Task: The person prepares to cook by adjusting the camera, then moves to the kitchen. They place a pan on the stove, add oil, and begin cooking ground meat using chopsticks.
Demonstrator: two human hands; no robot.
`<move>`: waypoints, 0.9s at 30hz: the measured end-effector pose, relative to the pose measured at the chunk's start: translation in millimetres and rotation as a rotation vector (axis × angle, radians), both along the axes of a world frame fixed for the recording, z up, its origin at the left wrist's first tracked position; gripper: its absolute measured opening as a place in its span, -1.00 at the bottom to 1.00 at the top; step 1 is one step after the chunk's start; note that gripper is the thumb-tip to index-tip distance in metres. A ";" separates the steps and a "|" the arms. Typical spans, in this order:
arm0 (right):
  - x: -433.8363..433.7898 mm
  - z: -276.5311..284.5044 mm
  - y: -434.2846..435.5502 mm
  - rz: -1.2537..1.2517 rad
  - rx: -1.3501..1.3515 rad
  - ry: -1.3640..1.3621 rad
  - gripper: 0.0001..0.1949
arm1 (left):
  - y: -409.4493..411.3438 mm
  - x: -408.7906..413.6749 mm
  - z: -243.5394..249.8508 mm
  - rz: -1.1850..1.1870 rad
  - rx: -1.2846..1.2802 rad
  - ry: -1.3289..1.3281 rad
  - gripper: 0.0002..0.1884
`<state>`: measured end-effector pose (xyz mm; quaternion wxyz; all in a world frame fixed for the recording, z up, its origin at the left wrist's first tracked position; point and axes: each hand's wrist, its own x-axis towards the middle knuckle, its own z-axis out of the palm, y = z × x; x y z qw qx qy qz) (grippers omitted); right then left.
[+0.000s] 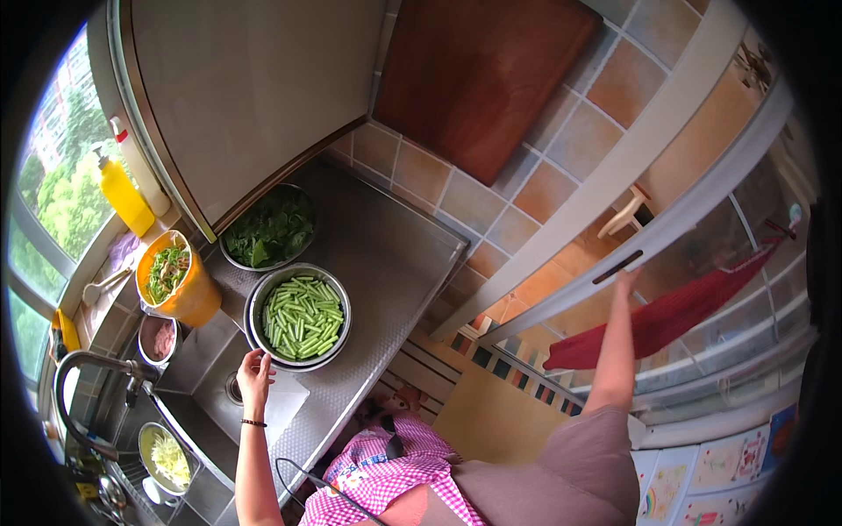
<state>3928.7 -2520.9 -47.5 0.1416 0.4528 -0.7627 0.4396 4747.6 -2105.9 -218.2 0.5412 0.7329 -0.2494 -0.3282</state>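
Observation:
My left hand [254,378], a beaded bracelet at its wrist, hovers over the sink edge with loosely curled fingers apart and nothing in them. Just beyond its fingertips stands a metal bowl [252,309] full of cut green bean pieces [302,319], nested on another bowl. Behind that, a second metal bowl [227,258] holds dark leafy greens [270,230]. Far to the right, my right hand [628,279] reaches the frame of a glazed sliding door [664,227], beside its dark recessed handle [617,267]. Its fingers are too small and blurred to make out their grip.
An orange bin [197,299] of vegetable scraps stands by the sink [217,421]. A curved faucet [85,358] arches nearby. Small bowls hold raw meat [164,340] and pale shreds [170,460]. A red cloth [651,322] hangs at the door; a wooden board [480,79] leans against tiles.

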 end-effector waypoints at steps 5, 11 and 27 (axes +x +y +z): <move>-28.6 -8.2 -58.8 0.369 0.026 -0.940 -0.54 | -14.2 -11.5 37.2 0.036 0.383 -0.625 -0.63; 15.2 -36.1 -67.2 -0.133 0.131 -0.259 -0.40 | -27.2 -9.0 51.8 0.202 0.450 -0.337 -0.67; 481.2 -107.3 178.2 1.381 1.201 -1.119 -0.61 | -29.1 -16.0 29.2 0.274 0.092 0.034 -0.76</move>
